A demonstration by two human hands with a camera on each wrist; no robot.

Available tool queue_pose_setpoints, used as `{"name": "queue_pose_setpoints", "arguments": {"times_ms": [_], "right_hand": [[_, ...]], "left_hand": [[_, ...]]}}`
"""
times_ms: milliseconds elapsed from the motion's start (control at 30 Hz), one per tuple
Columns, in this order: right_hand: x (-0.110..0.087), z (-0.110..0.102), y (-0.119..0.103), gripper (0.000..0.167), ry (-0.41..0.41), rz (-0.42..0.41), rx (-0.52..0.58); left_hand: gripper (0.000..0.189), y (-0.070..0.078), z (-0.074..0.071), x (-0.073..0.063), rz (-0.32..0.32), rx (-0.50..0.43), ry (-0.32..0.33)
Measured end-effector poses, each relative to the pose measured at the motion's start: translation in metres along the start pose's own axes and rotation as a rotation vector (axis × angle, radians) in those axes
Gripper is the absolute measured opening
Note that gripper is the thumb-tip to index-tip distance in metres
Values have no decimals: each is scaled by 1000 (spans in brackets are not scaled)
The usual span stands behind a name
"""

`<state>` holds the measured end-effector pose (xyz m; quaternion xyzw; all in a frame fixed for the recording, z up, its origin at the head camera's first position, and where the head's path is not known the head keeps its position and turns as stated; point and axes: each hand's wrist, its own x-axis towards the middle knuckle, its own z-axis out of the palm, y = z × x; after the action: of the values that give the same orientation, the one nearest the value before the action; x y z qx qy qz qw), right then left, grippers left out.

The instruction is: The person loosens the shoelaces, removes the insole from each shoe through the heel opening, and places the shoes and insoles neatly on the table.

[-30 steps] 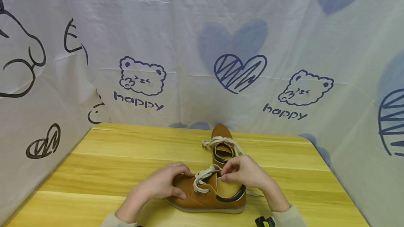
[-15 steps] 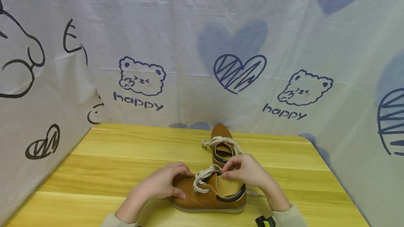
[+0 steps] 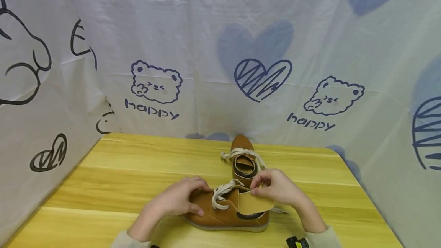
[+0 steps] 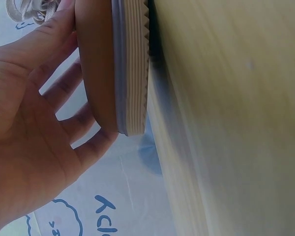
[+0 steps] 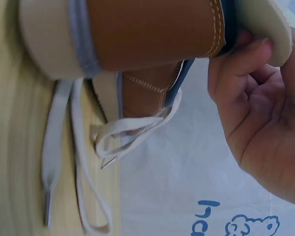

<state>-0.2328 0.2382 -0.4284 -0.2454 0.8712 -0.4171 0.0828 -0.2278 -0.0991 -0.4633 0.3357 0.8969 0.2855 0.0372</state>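
A brown shoe (image 3: pixel 234 220) lies sideways on the table, toe to the left, with its cream lace (image 3: pixel 224 192) over the tongue. My left hand (image 3: pixel 175 200) holds it round the toe, thumb on the near side. At the collar, my right hand (image 3: pixel 277 187) pinches the edge of a tan insole (image 3: pixel 255 203). The insole's heel end stands up out of the opening, past the dark heel lining; its front part is hidden inside. In the right wrist view the insole (image 5: pixel 270 22) shows between thumb and fingers above the shoe's heel (image 5: pixel 147 34).
A second brown shoe (image 3: pixel 242 142) stands just behind, toe toward the back, its lace (image 3: pixel 237 153) tied over it. Loose lace ends (image 5: pixel 54 147) lie on the wooden table (image 3: pixel 138 171). A printed white cloth (image 3: pixel 206 49) hangs at the back and sides.
The insole's heel end has risen out of the shoe and shifted right, with my right hand moving slightly right. My left hand keeps its hold on the toe.
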Motion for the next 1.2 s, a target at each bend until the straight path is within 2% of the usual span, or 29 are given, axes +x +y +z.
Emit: {"name": "queue_pose_setpoints", "arguments": {"times_ms": [167, 367, 633, 733, 967, 1067, 1200], "right_hand": [[-10, 2, 5, 5, 53, -50, -46], [-19, 1, 9, 11, 113, -78, -69], [-23, -3, 9, 11, 115, -129, -79], [-23, -4, 9, 10, 103, -217, -106], [-22, -1, 4, 24, 77, -517, -266], [-24, 2, 3, 31, 72, -602, -364], [-26, 7, 4, 36, 59, -661, -484]], "left_hand": [[55, 0, 0, 0, 2, 1, 2], [54, 0, 0, 0, 6, 1, -3], [54, -2, 1, 0, 9, 5, 2], [54, -1, 1, 0, 9, 5, 1], [54, -1, 1, 0, -1, -3, 3], [55, -1, 1, 0, 1, 1, 3], [55, -1, 1, 0, 5, 6, 1]]}}
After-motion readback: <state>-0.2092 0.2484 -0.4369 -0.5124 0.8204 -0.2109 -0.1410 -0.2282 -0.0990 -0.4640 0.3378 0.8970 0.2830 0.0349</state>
